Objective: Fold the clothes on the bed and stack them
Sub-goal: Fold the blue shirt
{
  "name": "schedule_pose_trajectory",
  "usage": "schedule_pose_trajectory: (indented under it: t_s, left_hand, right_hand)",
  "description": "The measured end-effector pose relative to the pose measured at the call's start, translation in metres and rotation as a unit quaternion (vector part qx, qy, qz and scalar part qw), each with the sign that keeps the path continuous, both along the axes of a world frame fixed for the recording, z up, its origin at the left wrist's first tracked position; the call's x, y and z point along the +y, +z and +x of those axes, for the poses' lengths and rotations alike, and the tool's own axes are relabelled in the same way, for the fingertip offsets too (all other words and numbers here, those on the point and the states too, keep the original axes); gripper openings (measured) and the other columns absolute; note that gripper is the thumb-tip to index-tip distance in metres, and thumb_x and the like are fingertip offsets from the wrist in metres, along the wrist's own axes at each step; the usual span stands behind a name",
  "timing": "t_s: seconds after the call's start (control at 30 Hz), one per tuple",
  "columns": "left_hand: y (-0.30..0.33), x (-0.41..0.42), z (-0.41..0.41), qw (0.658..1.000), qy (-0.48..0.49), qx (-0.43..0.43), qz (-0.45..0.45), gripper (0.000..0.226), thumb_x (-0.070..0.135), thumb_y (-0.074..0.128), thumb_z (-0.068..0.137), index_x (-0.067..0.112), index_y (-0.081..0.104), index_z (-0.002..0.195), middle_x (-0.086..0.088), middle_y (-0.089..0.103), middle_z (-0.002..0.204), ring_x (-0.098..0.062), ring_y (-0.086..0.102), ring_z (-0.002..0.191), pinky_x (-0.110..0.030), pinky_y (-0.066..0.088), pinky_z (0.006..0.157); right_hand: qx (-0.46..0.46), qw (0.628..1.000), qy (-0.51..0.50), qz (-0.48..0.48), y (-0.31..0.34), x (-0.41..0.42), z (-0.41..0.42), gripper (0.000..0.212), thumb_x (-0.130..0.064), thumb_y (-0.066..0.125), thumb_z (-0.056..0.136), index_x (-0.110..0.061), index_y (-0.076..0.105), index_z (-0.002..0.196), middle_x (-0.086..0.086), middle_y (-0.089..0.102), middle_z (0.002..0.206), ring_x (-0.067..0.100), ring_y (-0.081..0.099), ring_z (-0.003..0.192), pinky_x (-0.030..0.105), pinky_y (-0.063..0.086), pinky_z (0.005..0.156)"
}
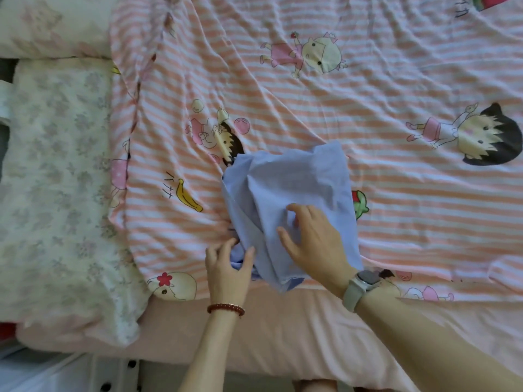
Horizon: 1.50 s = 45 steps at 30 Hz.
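On the near edge of a striped cartoon quilt (311,108), a pale blue garment (285,188) lies rumpled, half-folded; left hand (226,267) pinches its corner, right hand (314,241) presses it with fingers spread.

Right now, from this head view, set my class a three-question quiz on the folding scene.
1. True or false: the blue garment lies on a striped cartoon quilt.
2. Which wrist wears the red bead bracelet? A left, B right.
3. Fill in: the right hand rests on the ___.

Key: 1 true. 2 A; the watch is on the right, and the left hand holds the garment's near edge. 3 garment.
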<state>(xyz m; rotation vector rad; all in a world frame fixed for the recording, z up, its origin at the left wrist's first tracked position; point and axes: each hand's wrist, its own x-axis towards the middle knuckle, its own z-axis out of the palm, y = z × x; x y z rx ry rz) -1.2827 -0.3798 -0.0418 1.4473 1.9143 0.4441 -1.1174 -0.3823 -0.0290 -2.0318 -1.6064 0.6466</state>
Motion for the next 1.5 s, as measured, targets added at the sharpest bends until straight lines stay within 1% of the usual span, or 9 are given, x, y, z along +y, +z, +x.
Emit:
schedule_pose_trajectory:
  t_s: [0.2,0.4,0.7,0.87,0.97,1.2,1.33,1.4,1.5]
  left_hand:
    - [-0.005,-0.005,0.000,0.963,0.153,-0.208,-0.074,0.027,0.003,0.054,0.091,0.019,0.058,0.070,0.003,0.056,0.065,-0.001,0.049,0.059,-0.024,0.041,0.062]
    - [-0.013,-0.016,-0.022,0.939,0.261,-0.202,-0.099,0.032,0.011,0.049,0.096,0.012,0.049,0.064,-0.001,0.043,0.058,-0.019,0.037,0.059,-0.030,0.032,0.056]
    - [-0.001,-0.008,-0.009,0.925,0.195,-0.295,-0.137,0.010,0.015,0.054,0.092,0.010,0.060,0.099,-0.007,0.063,0.095,-0.025,0.059,0.091,-0.029,0.047,0.077]
    - [0.002,-0.008,-0.027,0.791,0.350,-0.465,-0.188,0.031,0.033,0.046,0.093,0.009,0.064,0.100,-0.016,0.065,0.102,-0.026,0.064,0.085,-0.038,0.054,0.075]
    - [-0.001,-0.010,-0.031,0.869,0.387,-0.296,-0.089,0.040,0.032,0.053,0.090,0.012,0.046,0.125,-0.010,0.050,0.123,-0.015,0.058,0.096,-0.031,0.048,0.080]
    - [-0.006,-0.024,0.007,0.997,0.027,-0.071,0.012,0.106,0.044,0.083,0.056,0.034,0.023,0.142,-0.017,0.009,0.153,-0.030,0.012,0.142,-0.038,0.021,0.111]
    - [-0.021,-0.033,0.001,0.971,-0.206,0.010,0.120,0.101,0.035,0.081,0.067,0.045,0.015,0.141,-0.013,-0.014,0.154,-0.043,0.003,0.141,-0.048,0.025,0.109]
    - [-0.026,-0.037,-0.007,0.940,-0.307,0.051,0.141,0.108,0.010,0.083,0.063,0.042,0.018,0.142,0.001,-0.019,0.155,-0.042,0.008,0.140,-0.049,0.052,0.085]
    - [-0.027,-0.021,-0.027,0.940,-0.312,0.046,0.133,0.104,-0.014,0.072,0.058,0.038,0.029,0.137,0.012,-0.001,0.156,-0.026,0.031,0.127,-0.034,0.056,0.064]
  right_hand:
    - [-0.069,0.979,0.088,-0.171,-0.007,-0.003,-0.033,0.064,-0.057,0.048,0.075,-0.014,0.048,0.123,0.008,0.050,0.109,0.033,0.048,0.099,0.042,0.044,0.077]
    - [0.032,0.989,0.025,-0.143,-0.002,0.014,-0.008,0.023,-0.020,0.050,0.090,-0.015,0.040,0.070,0.006,0.052,0.076,0.033,0.047,0.076,0.033,0.023,0.059]
    - [0.273,0.949,-0.097,-0.123,0.009,0.019,0.006,0.034,-0.012,0.043,0.095,-0.010,0.032,0.062,-0.003,0.026,0.056,0.007,0.023,0.051,0.022,0.019,0.049]
    - [0.316,0.924,-0.183,-0.111,0.018,0.015,0.010,0.036,-0.013,0.042,0.096,-0.013,0.035,0.061,-0.003,0.030,0.056,0.003,0.027,0.047,0.015,0.025,0.046]
    - [0.338,0.908,-0.210,-0.131,0.017,0.015,0.012,0.034,-0.018,0.040,0.097,-0.005,0.040,0.066,0.005,0.034,0.065,0.006,0.031,0.057,0.018,0.028,0.052]
    - [0.365,0.891,-0.234,-0.134,0.016,0.015,0.015,0.032,-0.022,0.039,0.099,0.000,0.051,0.078,0.006,0.040,0.075,0.015,0.035,0.070,0.029,0.031,0.063]
    - [0.358,0.894,-0.232,-0.134,0.018,0.017,0.018,0.027,-0.024,0.039,0.099,-0.009,0.047,0.077,0.007,0.038,0.073,0.015,0.033,0.068,0.027,0.030,0.059]
    - [0.362,0.892,-0.234,-0.133,0.019,0.017,0.019,0.026,-0.023,0.039,0.099,-0.011,0.046,0.077,0.007,0.036,0.072,0.015,0.032,0.068,0.026,0.029,0.057]
    - [0.352,0.898,-0.227,-0.132,0.019,0.018,0.020,0.029,-0.023,0.040,0.099,-0.011,0.043,0.073,0.008,0.033,0.069,0.015,0.031,0.063,0.024,0.028,0.055]
